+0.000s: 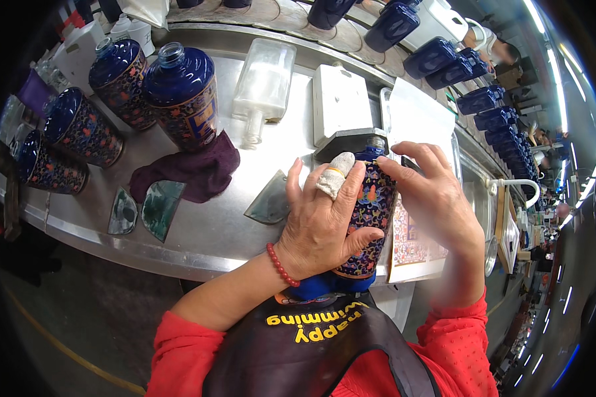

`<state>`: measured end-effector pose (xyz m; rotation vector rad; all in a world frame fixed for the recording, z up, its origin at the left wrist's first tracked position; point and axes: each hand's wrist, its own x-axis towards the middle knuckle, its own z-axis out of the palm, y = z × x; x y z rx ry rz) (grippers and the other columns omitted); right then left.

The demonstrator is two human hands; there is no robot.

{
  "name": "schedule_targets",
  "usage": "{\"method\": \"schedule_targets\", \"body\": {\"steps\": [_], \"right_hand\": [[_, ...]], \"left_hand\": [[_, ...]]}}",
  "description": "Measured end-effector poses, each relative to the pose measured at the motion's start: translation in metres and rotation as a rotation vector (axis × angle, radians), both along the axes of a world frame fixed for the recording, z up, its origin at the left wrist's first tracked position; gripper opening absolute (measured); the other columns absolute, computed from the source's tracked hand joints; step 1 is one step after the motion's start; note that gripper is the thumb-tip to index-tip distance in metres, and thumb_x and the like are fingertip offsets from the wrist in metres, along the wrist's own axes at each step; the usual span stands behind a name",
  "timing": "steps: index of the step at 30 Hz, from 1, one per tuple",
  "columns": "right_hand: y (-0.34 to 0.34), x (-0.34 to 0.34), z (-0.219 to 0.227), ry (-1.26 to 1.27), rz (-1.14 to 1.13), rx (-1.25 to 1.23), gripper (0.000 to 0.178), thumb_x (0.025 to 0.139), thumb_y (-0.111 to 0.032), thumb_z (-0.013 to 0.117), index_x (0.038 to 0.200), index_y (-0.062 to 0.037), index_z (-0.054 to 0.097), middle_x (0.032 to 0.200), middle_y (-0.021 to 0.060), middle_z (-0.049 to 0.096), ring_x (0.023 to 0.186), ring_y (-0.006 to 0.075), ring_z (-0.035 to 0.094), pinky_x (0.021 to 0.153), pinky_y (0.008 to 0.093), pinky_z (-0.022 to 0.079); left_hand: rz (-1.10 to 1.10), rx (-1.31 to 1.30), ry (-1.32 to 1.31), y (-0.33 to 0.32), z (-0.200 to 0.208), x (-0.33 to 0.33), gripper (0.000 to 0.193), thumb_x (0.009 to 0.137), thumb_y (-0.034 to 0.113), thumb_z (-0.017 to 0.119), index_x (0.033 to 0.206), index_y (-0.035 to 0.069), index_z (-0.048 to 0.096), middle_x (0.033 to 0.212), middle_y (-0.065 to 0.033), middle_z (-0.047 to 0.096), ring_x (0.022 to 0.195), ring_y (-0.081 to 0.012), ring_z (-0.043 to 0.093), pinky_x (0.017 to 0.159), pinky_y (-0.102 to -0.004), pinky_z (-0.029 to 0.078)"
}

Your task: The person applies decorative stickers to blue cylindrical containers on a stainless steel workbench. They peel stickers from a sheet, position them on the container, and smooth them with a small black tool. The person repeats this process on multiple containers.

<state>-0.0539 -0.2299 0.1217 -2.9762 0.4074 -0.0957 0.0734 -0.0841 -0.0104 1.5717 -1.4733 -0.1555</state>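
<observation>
A dark blue glass bottle (371, 218) with a colourful floral pattern lies tilted in front of me, its neck pointing away and its base on a blue support (331, 287) near my apron. My left hand (321, 221) holds its left side, with the thumb and a finger laid along the pattern. One of that hand's fingers is wrapped in whitish cloth with a yellow band. Fingertips of my right hand (437, 188) touch the bottle's shoulder just below the neck, the fingers apart. Right of the bottle lies a printed floral sheet (414, 241), partly covered by my right arm.
Several patterned bottles (182, 99) stand at the left of the metal table (198, 245). A purple cloth (198, 169), greenish scraper-like pieces (162, 208), a clear bottle (265, 79) and a white block (341, 102) lie nearer. Plain blue bottles (480, 99) line the conveyor beyond.
</observation>
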Motion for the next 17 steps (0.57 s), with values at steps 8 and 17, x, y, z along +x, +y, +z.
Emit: {"method": "schedule_targets", "body": {"steps": [8, 17], "right_hand": [[-0.0024, 0.0017, -0.0023, -0.005, 0.026, 0.003, 0.049, 0.074, 0.006, 0.070, 0.121, -0.0097, 0.068, 0.120, 0.0139, 0.060, 0.109, 0.0361, 0.057, 0.089, 0.0444, 0.052], [-0.0029, 0.0021, 0.0000, 0.008, 0.029, 0.014, 0.050, 0.075, 0.006, 0.070, 0.121, -0.0102, 0.068, 0.120, 0.0140, 0.060, 0.109, 0.0362, 0.057, 0.089, 0.0443, 0.052]], "left_hand": [[-0.012, 0.000, 0.008, -0.0004, -0.0013, -0.0006, 0.091, 0.092, 0.067, 0.056, 0.152, 0.000, 0.040, 0.135, -0.0192, 0.055, 0.129, -0.0382, 0.048, 0.116, -0.0661, 0.014], [-0.010, -0.007, 0.005, -0.0004, -0.0018, -0.0001, 0.091, 0.092, 0.067, 0.055, 0.152, 0.000, 0.040, 0.136, -0.0192, 0.055, 0.130, -0.0383, 0.048, 0.116, -0.0658, 0.014]]}}
